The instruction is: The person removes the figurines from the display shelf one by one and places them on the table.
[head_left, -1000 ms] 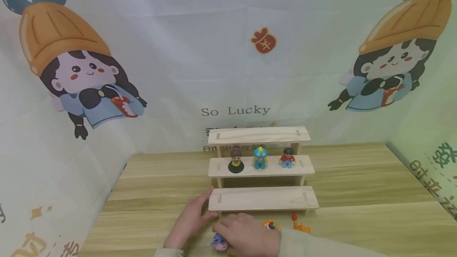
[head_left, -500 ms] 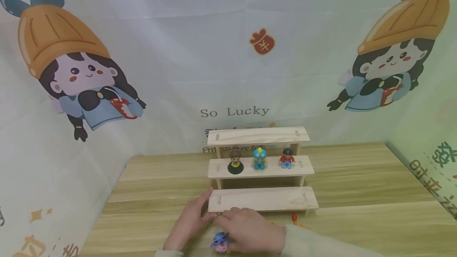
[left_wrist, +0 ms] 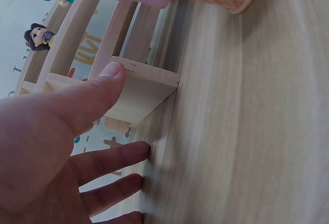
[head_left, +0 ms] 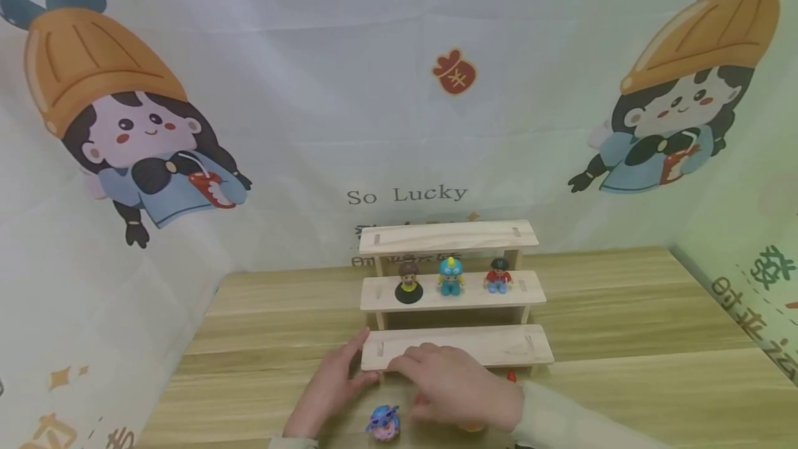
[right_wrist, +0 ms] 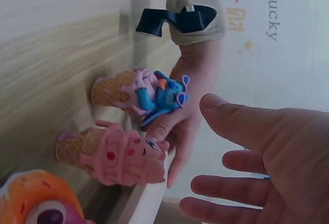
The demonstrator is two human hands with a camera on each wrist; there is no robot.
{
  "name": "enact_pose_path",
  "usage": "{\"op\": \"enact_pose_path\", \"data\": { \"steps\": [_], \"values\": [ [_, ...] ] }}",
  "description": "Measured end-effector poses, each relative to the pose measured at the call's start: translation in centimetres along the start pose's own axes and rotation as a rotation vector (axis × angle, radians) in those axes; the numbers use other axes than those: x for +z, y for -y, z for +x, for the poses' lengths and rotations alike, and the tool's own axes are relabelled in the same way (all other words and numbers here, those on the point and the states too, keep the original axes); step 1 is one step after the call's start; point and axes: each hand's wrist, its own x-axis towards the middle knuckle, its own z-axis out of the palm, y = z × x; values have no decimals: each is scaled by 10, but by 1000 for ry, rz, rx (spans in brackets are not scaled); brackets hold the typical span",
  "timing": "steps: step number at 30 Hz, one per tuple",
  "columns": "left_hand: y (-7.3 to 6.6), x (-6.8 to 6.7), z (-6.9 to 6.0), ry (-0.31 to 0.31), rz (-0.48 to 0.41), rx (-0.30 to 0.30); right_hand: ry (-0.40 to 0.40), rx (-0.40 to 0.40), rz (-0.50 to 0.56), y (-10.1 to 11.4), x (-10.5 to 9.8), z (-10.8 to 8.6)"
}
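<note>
A three-tier wooden display stand (head_left: 499, 346) is on the table. My left hand (head_left: 330, 383) is at the left end of its bottom tier; the thumb (left_wrist: 108, 77) appears to touch the end, fingers extended. My right hand (head_left: 461, 390) hovers in front of the bottom tier, fingers loosely extended, holding nothing. Between the hands, an ice-cream-cone toy with a blue character in sunglasses (head_left: 383, 425) stands upright. The right wrist view also shows a pink cat-like cone toy (right_wrist: 123, 154), hidden behind my right hand in the head view, and an orange doughnut-like toy (right_wrist: 38, 196).
On the middle tier are a brown-haired figure on a black base (head_left: 409, 284), a teal-helmeted figure (head_left: 451, 278) and a red-jacketed figure (head_left: 499, 277). A red tip (head_left: 512, 376) shows behind my right hand. Printed cloth (head_left: 299, 89) hangs behind the table (head_left: 268, 310).
My right hand has moved away from the blue cone toy, up and to the right, leaving that toy fully visible and covering more of the orange toys. My left hand stays by the stand.
</note>
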Motion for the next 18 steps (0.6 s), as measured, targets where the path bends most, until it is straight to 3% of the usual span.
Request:
{"op": "enact_pose_path", "data": {
  "steps": [5, 18],
  "values": [
    [1, 1, 2, -3, 6, -2, 12, 30, 40, -8, -9, -3],
    [-2, 2, 1, 5, 18, -37, -43, 84, -9, -27, -21, -20]
  ]
}}
